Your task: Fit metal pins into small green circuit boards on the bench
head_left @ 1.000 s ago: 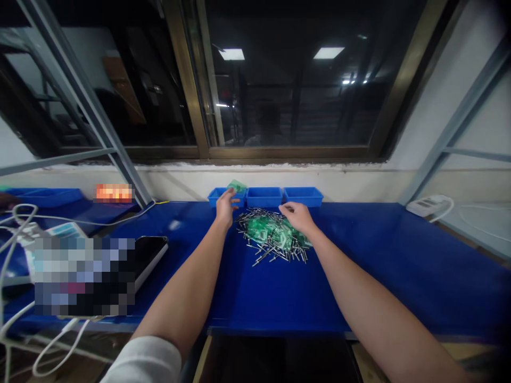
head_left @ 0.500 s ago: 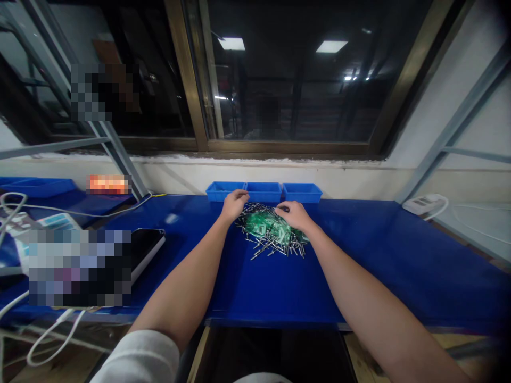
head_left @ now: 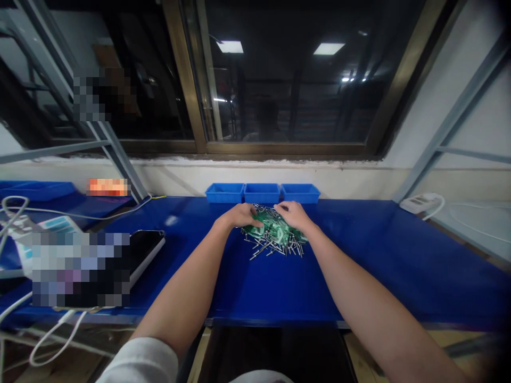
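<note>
A heap of metal blind rivets [head_left: 261, 249] lies on the blue tabletop, with crumpled green plastic bags [head_left: 275, 230] among them. My left hand [head_left: 239, 215] rests on the heap's left side, thumb and fingers apart, the thumb against the green plastic. On the right side, my right hand [head_left: 294, 214] has bent fingers reaching into the far part of the heap, with a gap between thumb and fingers. Its fingertips are partly hidden, and nothing clearly shows in its grasp. Behind the heap stand three blue bins: a left bin [head_left: 224, 200], a middle bin [head_left: 262, 200] and a right bin [head_left: 300, 200].
A dark-screened device [head_left: 147, 244], partly blurred out, lies at the left with white cables [head_left: 74, 340] hanging nearby. A white power strip [head_left: 422, 203] sits at the far right. Metal frame posts [head_left: 120, 165] rise beside the window, and more blue trays [head_left: 38, 190] stand far left.
My left hand has come down from beside the left bin onto the rivets and green plastic. My right hand stays at nearly the same spot, its fingers slightly shifted.
</note>
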{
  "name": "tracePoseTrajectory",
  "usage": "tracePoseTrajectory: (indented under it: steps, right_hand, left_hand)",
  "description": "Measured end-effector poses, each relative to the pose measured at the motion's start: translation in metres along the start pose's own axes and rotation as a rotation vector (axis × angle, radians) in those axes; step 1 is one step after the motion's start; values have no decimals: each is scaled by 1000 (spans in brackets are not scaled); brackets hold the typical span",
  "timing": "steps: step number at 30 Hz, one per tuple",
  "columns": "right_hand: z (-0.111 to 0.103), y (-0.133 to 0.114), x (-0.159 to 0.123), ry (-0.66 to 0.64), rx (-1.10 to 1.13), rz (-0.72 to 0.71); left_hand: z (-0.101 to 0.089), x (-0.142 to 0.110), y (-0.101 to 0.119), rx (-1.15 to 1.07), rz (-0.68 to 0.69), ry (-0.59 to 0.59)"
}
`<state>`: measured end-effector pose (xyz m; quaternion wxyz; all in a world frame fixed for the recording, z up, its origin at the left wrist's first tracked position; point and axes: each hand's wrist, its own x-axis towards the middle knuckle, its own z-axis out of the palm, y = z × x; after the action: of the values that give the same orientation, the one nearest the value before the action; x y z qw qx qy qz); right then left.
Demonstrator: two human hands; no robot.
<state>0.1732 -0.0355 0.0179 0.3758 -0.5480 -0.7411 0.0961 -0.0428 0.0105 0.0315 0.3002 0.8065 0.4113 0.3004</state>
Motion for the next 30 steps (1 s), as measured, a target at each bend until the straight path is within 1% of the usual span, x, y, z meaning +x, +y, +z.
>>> tracePoseTrajectory:
  steps: [3, 5, 7, 9, 11, 14, 16, 17, 19, 21, 24, 27, 30]
  right_hand:
    - [0, 0, 0, -7, -11, -17]
    - [0, -2, 1, 0, -16, -28]
    - [-2, -4, 1, 23, -9, -40]
    - [-4, -8, 0, 39, 27, -59]
    - [-6, -13, -1, 21, 100, -86]
    - [-7, -19, -3, -53, 229, -110]
    - [-6, -21, -3, -62, 267, -113]
    - [-5, -21, -3, -48, 271, -114]
    - [-4, -20, -1, 22, 266, -122]
    - [-5, -18, 1, 130, 276, -141]
    - [-8, -16, 2, 292, 288, -135]
    - [-11, -15, 1, 358, 274, -96]
    - [-10, -16, 0, 368, 283, -116]
  left_hand:
    - [0, 1, 3, 7, -19, 1]
    - [-2, 1, 5, -37, 16, 14]
    - [-5, 0, 8, -90, 39, -9]
    - [-6, -1, 11, -142, 15, -56]
    - [-5, -2, 15, -231, -17, -62]
    - [1, -2, 21, -396, -6, 43]
    - [7, -1, 26, -449, 36, 127]
    - [9, 0, 28, -455, 63, 156]
    - [14, 0, 31, -434, 124, 192]
    - [16, 1, 31, -387, 166, 216]
    - [17, 0, 27, -326, 173, 252]
    - [19, 1, 21, -285, 161, 282]
    - [21, 1, 19, -254, 172, 295]
